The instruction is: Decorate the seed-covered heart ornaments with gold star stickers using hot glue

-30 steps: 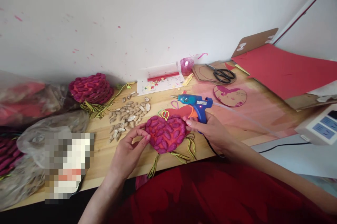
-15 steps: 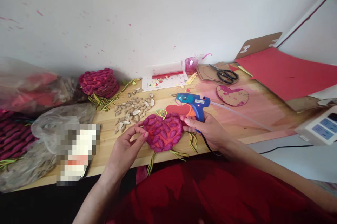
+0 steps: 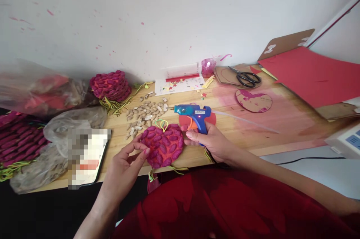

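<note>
A heart-shaped ornament (image 3: 163, 146), covered with magenta peanut shells, has a yellow-green loop on top and yarn tassels below. My left hand (image 3: 128, 164) pinches its left edge between thumb and fingers. A blue glue gun (image 3: 198, 113) with an orange trigger is gripped by its handle in my right hand (image 3: 215, 139). The fingertips of that hand come up to the ornament's right edge; whether they touch it I cannot tell. The gun's nozzle points left, above the ornament, toward loose plain peanut shells (image 3: 144, 111). A red cut-out (image 3: 211, 119) lies partly hidden behind the gun.
Finished-looking magenta pieces (image 3: 109, 87) are stacked at back left, near plastic bags (image 3: 81, 119) and a phone (image 3: 99, 156). Black scissors (image 3: 247, 78), a cardboard heart (image 3: 254, 102) and red sheets (image 3: 317, 74) lie right. A pink cup (image 3: 208, 68) stands by the wall.
The ornament and the glue gun have both moved left, slightly toward me, with my hands still on them. More of the red cut-out behind the gun shows. The whole view has shifted a little.
</note>
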`<state>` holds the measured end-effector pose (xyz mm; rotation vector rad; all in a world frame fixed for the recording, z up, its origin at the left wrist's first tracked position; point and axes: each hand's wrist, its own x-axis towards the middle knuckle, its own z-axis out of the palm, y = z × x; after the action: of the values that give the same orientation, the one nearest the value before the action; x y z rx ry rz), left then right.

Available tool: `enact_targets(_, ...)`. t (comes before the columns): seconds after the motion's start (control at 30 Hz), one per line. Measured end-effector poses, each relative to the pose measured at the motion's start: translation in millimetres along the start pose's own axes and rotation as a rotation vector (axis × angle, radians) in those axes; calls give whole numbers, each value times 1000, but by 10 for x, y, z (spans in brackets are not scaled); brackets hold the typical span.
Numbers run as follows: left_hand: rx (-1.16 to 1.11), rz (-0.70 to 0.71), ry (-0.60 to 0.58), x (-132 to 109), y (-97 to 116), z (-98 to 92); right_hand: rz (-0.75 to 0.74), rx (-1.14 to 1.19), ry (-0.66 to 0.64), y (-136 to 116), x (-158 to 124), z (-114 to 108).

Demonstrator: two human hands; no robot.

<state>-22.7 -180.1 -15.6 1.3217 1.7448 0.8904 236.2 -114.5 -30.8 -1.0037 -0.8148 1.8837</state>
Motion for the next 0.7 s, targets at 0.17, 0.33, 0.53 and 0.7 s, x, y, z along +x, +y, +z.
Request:
enact_targets(0.17, 49, 72, -51, 52, 95, 84, -29, 36, 100, -84, -59, -101)
enact_targets(0.33, 80, 123, -184, 292, 406, 327, -115, 7, 238, -314, -88, -350)
enact_targets(0.53, -69, 146, -310, 599, 657, 712, -207, -26, 372, -506, -6, -753)
enact_targets(0.7, -130, 143, -328, 679, 627, 837, -254, -16, 416, -554, 71, -861)
